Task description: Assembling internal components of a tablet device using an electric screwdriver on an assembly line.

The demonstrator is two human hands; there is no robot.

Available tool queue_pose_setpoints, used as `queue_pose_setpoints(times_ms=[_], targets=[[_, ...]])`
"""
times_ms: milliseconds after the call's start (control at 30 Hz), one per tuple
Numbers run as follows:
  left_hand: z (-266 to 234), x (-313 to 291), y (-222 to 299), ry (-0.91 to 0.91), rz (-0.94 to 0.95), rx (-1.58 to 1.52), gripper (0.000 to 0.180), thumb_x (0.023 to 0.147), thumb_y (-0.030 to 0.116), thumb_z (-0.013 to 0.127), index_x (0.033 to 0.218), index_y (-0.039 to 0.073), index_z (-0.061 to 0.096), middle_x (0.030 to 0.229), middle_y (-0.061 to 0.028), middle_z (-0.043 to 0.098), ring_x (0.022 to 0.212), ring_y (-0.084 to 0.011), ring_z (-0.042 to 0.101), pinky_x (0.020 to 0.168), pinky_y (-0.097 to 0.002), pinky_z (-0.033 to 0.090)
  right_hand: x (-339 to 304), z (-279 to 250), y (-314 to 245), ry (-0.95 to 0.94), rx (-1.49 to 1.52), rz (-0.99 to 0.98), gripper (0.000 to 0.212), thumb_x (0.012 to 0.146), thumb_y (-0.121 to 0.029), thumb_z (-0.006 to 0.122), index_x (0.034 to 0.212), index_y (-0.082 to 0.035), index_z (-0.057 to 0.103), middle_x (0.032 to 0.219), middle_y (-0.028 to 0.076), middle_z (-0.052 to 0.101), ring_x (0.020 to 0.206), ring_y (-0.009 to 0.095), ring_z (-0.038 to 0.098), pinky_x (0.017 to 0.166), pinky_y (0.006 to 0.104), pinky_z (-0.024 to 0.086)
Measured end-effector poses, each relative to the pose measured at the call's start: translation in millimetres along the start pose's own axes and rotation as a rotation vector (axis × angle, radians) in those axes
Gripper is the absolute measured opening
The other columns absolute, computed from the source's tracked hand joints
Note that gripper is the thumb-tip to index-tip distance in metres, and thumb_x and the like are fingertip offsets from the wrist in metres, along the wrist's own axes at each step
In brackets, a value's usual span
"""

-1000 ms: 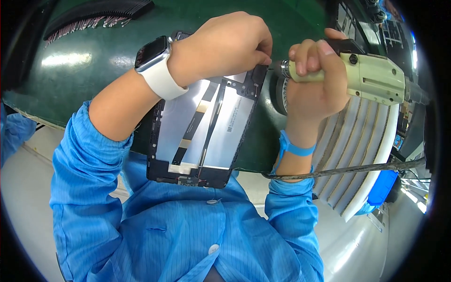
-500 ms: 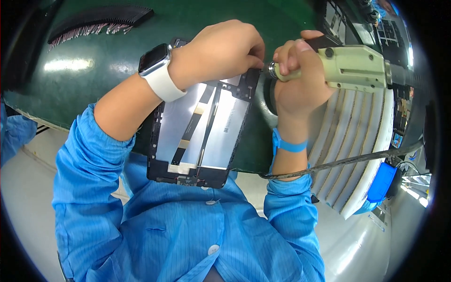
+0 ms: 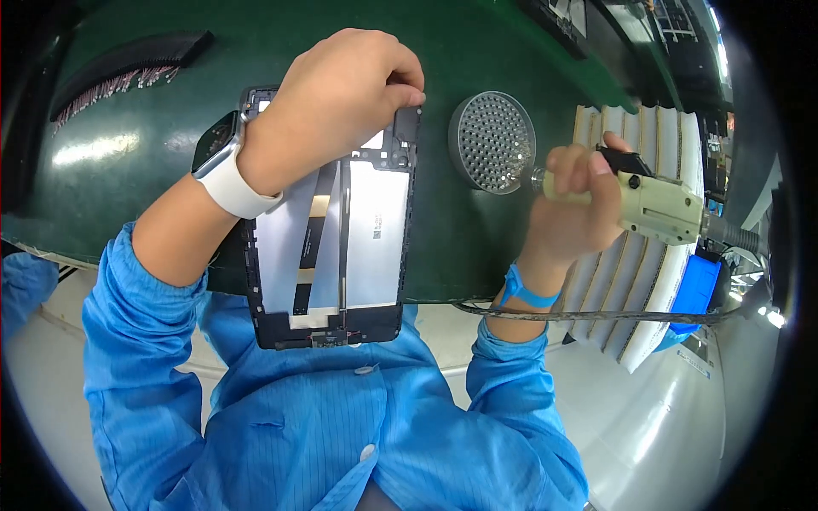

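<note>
An opened tablet (image 3: 375, 230), with a black frame, silvery panels and dark ribbon strips, lies at the front edge of the bench. Across its upper end reaches my left hand (image 3: 345, 94), fingers curled and thumb pinching at the top right corner; what lies under the fingertips is hidden. My right hand (image 3: 575, 196) is wrapped around a pale green electric screwdriver (image 3: 660, 209), held level with its nose pointing left. That nose is at the right rim of a round dish (image 3: 492, 140) dotted with small shiny screws. The screwdriver's bit cannot be made out clearly.
A fanned stack of black parts with thin wire ends (image 3: 128, 68) lies at the far left. White dividers (image 3: 605, 281) stand at the right, beside a blue bin (image 3: 694, 285). A dark cable (image 3: 596, 316) runs across my right forearm.
My right hand has drawn the screwdriver from the tablet's top right corner rightward to the dish, which is now uncovered. My left hand stays at that corner. The tablet appears straighter in view.
</note>
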State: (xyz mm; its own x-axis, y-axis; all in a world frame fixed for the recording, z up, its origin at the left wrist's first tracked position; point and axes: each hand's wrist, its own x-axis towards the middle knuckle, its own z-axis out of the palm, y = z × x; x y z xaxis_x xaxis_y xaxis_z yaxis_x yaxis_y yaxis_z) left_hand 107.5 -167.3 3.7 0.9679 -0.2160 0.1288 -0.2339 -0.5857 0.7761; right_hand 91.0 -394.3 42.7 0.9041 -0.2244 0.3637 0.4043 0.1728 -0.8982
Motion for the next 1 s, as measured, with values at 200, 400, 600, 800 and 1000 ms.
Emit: queue_pose_setpoints(times_ms=[200, 400, 600, 800, 1000], targets=[[4, -3, -7, 0.068, 0.086, -0.033, 0.01, 0.083, 0.007, 0.07, 0.09, -0.001, 0.07, 0.079, -0.0101, 0.061, 0.07, -0.0217, 0.059, 0.065, -0.0315, 0.048, -2, -6, 11, 0.035, -0.04, 0.019, 0.029, 0.081, -0.002, 0.057, 0.107, 0.011, 0.057, 0.059, 0.006, 0.047, 0.049, 0.012, 0.043, 0.055, 0.0288, 0.043], [5, -2, -7, 0.052, 0.109, -0.04, 0.01, 0.084, 0.006, 0.069, 0.09, -0.002, 0.07, 0.079, -0.0103, 0.06, 0.069, -0.0209, 0.059, 0.064, -0.0313, 0.047, -3, -9, 12, 0.083, -0.062, 0.026, 0.027, 0.081, -0.002, 0.057, 0.105, 0.01, 0.057, 0.058, 0.007, 0.047, 0.049, 0.013, 0.043, 0.053, 0.029, 0.041], [7, -3, -7, 0.044, 0.088, -0.058, 0.009, 0.083, 0.004, 0.069, 0.09, -0.002, 0.069, 0.079, -0.0102, 0.06, 0.068, -0.0207, 0.058, 0.063, -0.0312, 0.047, 5, -13, 9, 0.084, -0.095, -0.014, 0.026, 0.081, -0.002, 0.057, 0.104, 0.01, 0.057, 0.057, 0.005, 0.046, 0.049, 0.013, 0.043, 0.054, 0.0299, 0.042], [5, -4, -11, 0.073, 0.129, -0.044, 0.007, 0.083, 0.002, 0.069, 0.09, -0.001, 0.068, 0.079, -0.0099, 0.059, 0.067, -0.0212, 0.057, 0.062, -0.0315, 0.046, 18, -11, 18, 0.008, -0.016, 0.003, 0.023, 0.083, -0.002, 0.057, 0.103, 0.008, 0.058, 0.061, 0.005, 0.048, 0.051, 0.013, 0.042, 0.054, 0.03, 0.04], [6, -3, -10, 0.086, 0.142, -0.04, 0.007, 0.084, 0.004, 0.069, 0.09, 0.0, 0.069, 0.078, -0.0099, 0.059, 0.067, -0.0223, 0.057, 0.062, -0.0323, 0.046, 16, -12, 24, 0.042, -0.024, 0.003, 0.023, 0.082, -0.001, 0.057, 0.104, 0.007, 0.058, 0.061, 0.005, 0.047, 0.051, 0.012, 0.042, 0.055, 0.0293, 0.041]])
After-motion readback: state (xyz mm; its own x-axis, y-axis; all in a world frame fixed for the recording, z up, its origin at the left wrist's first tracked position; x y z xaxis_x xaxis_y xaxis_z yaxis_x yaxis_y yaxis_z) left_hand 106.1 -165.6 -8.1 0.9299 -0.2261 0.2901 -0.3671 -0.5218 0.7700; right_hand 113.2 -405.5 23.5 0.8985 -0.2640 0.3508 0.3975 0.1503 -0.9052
